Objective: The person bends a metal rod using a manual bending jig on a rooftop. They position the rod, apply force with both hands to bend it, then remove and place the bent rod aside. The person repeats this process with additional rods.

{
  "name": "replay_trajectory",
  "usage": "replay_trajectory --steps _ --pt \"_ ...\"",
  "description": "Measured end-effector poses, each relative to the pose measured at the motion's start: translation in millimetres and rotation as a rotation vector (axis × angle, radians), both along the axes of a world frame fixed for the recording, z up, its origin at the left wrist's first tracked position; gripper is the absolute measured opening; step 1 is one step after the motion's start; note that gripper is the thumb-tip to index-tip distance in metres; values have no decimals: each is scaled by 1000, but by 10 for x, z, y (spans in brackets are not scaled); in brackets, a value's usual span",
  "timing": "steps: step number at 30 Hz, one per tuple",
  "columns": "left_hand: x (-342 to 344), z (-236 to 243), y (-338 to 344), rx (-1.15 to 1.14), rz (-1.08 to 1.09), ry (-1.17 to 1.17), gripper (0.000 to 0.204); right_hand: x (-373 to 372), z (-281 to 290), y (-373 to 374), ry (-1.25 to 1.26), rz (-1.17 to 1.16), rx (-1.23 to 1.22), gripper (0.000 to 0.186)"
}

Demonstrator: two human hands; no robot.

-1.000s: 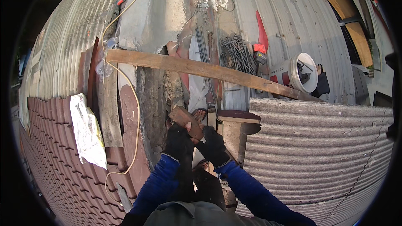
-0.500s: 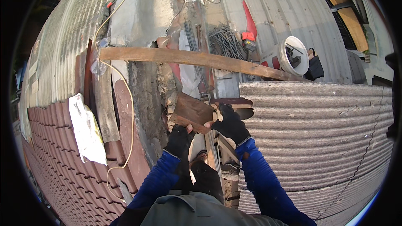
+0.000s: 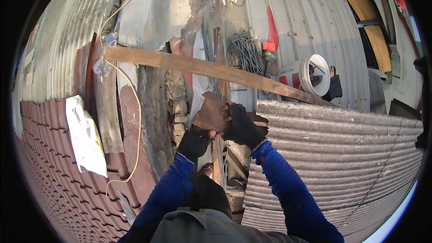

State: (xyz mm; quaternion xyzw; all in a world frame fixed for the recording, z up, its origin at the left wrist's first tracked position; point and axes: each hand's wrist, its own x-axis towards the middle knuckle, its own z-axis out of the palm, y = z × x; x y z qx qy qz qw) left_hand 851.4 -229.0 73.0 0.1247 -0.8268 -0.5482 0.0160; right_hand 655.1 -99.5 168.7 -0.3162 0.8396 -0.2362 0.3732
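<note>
My left hand (image 3: 194, 144), in a black glove with bare fingertips, is closed on the lower left corner of a short brown slab (image 3: 209, 114). Gripping the slab's right edge is my right hand (image 3: 243, 127), gloved the same way. The slab has a jagged upper edge; whether it is wood or tile I cannot tell. It is held up over a narrow gap in the roof. Behind my right hand lies another dark brown piece (image 3: 261, 123), partly hidden.
A long wooden beam (image 3: 202, 68) lies across the roof ahead. Beyond it are bent metal rods (image 3: 246, 53), a cordless tool battery (image 3: 269, 56) and a white bucket (image 3: 315, 75). Corrugated sheets (image 3: 333, 153) lie right; brown roof tiles (image 3: 49, 148), a white sack (image 3: 85, 137) and a cable (image 3: 139, 121) lie left.
The slab has turned in my hands, its broad face now tipped more toward me. My right hand has shifted along its edge, and the view has tilted slightly.
</note>
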Motion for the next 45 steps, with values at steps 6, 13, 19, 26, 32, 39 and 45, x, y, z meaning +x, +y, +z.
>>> replay_trajectory --steps 6,13,19,26,32,39,45 --pt "157 -205 -229 1297 473 -267 49 -652 -317 -250 382 173 -61 104" --pt "119 -130 -851 673 562 -329 46 -963 -435 -435 388 324 -247 98" --pt "-551 215 -1114 714 211 -485 41 -710 -141 -412 262 441 -329 106" --pt "-803 472 -1029 676 80 -401 31 -470 177 -212 149 213 -177 104" --pt "-1335 605 -1313 267 -569 -435 39 -923 218 -67 -286 -54 -17 87" --pt "-2135 1077 -1170 -97 -1088 -530 32 -625 207 -73 -795 -254 -155 38" --pt "-1834 889 -1545 84 -54 -160 47 -240 -124 167 -811 -711 -408 26"
